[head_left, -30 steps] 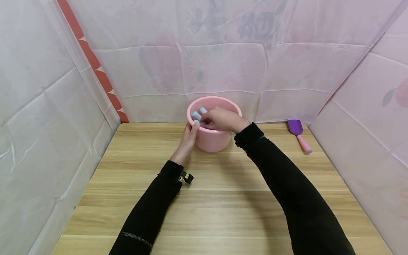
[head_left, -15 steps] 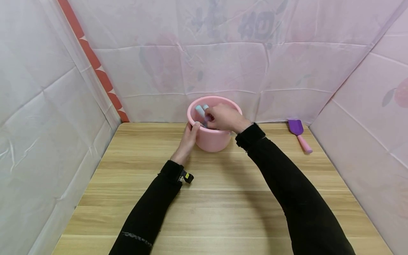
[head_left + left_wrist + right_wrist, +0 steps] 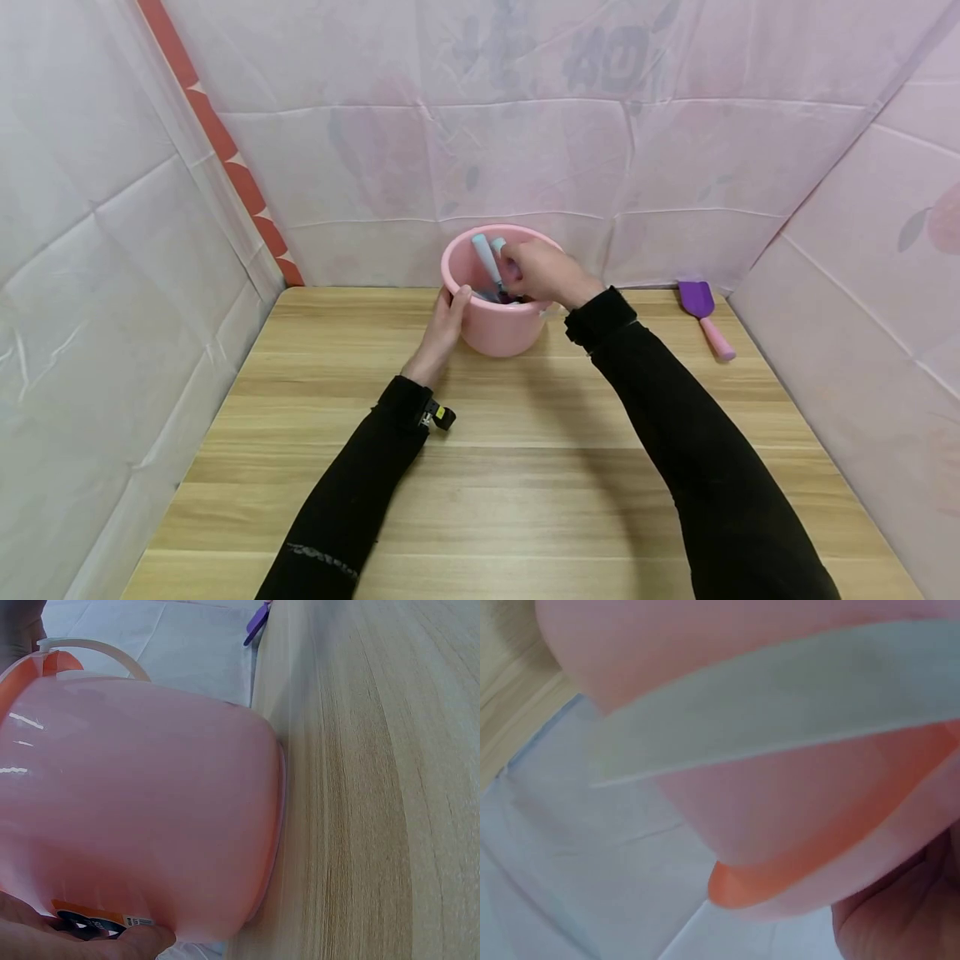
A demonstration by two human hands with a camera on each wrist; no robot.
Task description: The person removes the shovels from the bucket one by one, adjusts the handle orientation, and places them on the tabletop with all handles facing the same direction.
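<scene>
Reaching into the pink bucket point(image 3: 498, 321) at the far edge of the worktop point(image 3: 525, 450), the right hand point(image 3: 543, 271) has its grip pinched on pale blue handled tools point(image 3: 487, 258), which stand tilted up and left. The left hand point(image 3: 442, 329) grips the bucket's near-left wall. The bucket's insides are mostly hidden, and both wrist views are blurry.

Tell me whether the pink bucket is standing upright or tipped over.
Upright. The pink bucket sits base-down on the wooden table, mouth up; the left hand holds its side and blue-capped sticks poke out.
</scene>
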